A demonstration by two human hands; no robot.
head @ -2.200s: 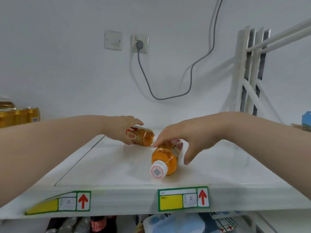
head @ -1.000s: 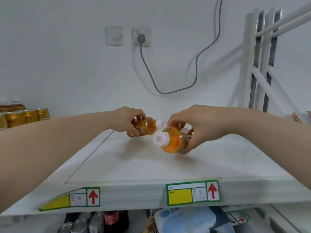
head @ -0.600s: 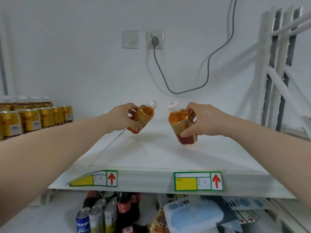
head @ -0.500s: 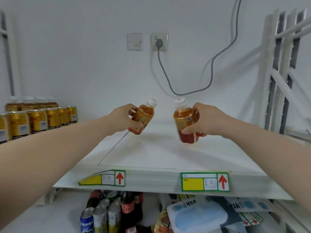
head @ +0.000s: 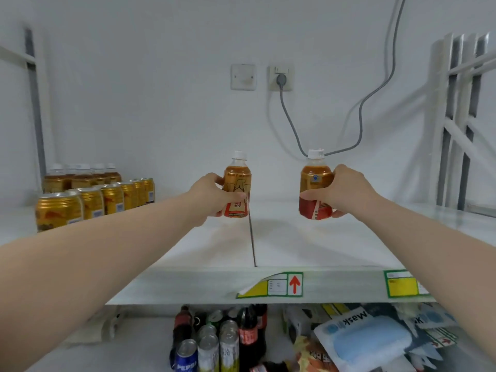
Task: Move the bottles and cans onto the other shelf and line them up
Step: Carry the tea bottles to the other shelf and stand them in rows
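Note:
My left hand (head: 210, 194) grips a small amber tea bottle (head: 237, 181) with a white cap, held upright above the seam between two white shelf boards. My right hand (head: 342, 190) grips a second such bottle (head: 314, 181), also upright, above the right shelf board (head: 308, 242). On the left shelf board (head: 16, 224) a row of gold cans (head: 88, 201) stands in line, with several white-capped tea bottles (head: 80, 177) lined up behind them.
A wall socket with a grey cable (head: 292, 124) hangs behind the bottles. A white rack frame (head: 461, 124) rises at the right. Below the shelf edge with yellow price tags (head: 271, 285) stand cola bottles and cans (head: 220, 339) and a mask packet (head: 367, 342).
Both hands lifted the two lying bottles off the right shelf board, turned them upright and carried them leftward; the view swung left, revealing the lined-up cans and bottles.

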